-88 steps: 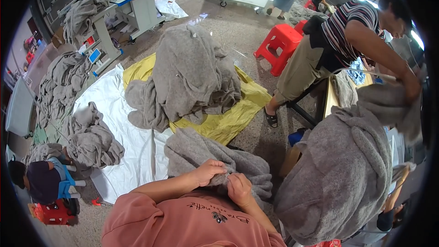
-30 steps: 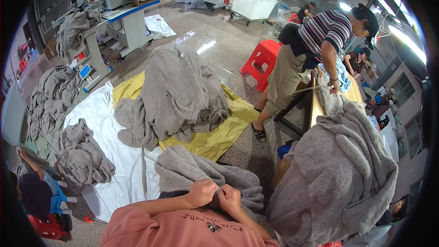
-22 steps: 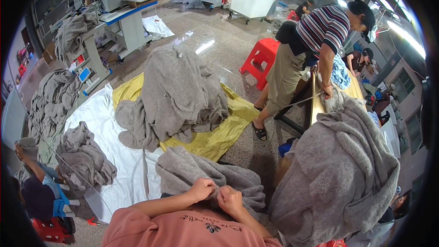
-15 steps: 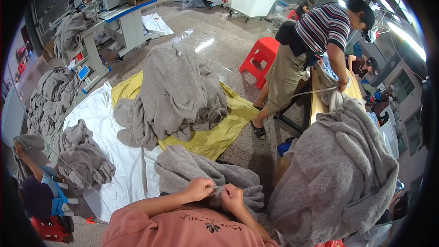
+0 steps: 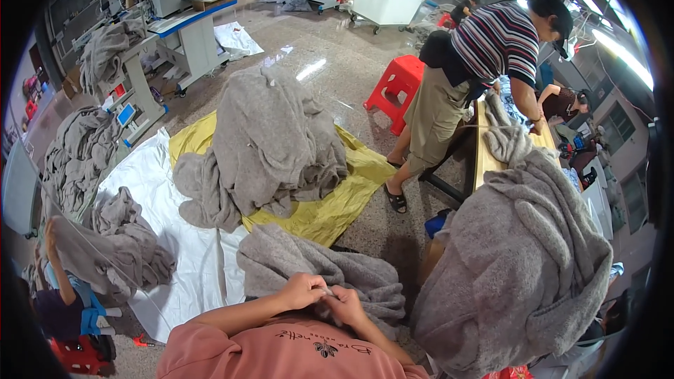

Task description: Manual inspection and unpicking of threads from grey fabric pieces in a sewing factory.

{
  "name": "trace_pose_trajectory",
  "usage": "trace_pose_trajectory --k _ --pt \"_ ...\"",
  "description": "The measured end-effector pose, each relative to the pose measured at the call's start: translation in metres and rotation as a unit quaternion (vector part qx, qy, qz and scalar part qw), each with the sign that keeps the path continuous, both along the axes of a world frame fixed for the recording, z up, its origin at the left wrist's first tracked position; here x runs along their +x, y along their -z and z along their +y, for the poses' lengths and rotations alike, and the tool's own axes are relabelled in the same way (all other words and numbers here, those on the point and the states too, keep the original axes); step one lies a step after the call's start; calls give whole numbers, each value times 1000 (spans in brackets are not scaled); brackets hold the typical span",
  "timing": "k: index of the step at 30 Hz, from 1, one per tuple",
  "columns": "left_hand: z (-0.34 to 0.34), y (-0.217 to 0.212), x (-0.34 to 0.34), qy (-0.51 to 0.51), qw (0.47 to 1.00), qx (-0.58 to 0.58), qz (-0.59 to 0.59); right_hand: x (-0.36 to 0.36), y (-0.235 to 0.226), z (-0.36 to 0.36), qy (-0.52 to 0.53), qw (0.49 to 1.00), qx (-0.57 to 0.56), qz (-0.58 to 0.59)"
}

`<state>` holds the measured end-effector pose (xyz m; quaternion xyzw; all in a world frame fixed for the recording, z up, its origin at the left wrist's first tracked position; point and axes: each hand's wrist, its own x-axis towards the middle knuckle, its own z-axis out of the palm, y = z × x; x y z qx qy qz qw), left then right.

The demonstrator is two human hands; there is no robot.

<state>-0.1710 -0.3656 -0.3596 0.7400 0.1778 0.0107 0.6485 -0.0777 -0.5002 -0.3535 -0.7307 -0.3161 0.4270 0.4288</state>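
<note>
Half a second ago there was a small gap between the two hands, with a thin bit pulled tight across it. Now the left hand point(image 5: 303, 290) and right hand point(image 5: 344, 304) are together, their fingertips meeting. Both seem to pinch a tiny grey bit of the soft grey cloth point(image 5: 298, 256), but it is too small to tell if it is an edge or a thread. To me, that means the work is at a fine, careful spot. The cloth lies on the near side of the tall grey heap point(image 5: 270, 140), bunched up against the person's front. The yellow sheet point(image 5: 358, 189) is under the heap, and the white sheet point(image 5: 217, 260) is left of it. Far left of the heap, a seated helper point(image 5: 56, 305) now holds a grey piece point(image 5: 88, 249) up and out wider. Right of the heap, a worker in a striped shirt point(image 5: 495, 38) now reaches further over the table point(image 5: 484, 158). A red stool point(image 5: 397, 88) stands right of the heap too. The big grey bundle point(image 5: 519, 260), also on that side, crowds the right arm. The fingers themselves partly hide the tiny bit.
</note>
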Motion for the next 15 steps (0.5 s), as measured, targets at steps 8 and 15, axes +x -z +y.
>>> trace_pose_trajectory --k 8,15 --pt "-3 -8 0 -2 999 -51 14 0 14 -4 -50 971 84 -218" --pt "1 8 -5 79 987 140 -4 9 -1 -7 -25 990 63 -123"
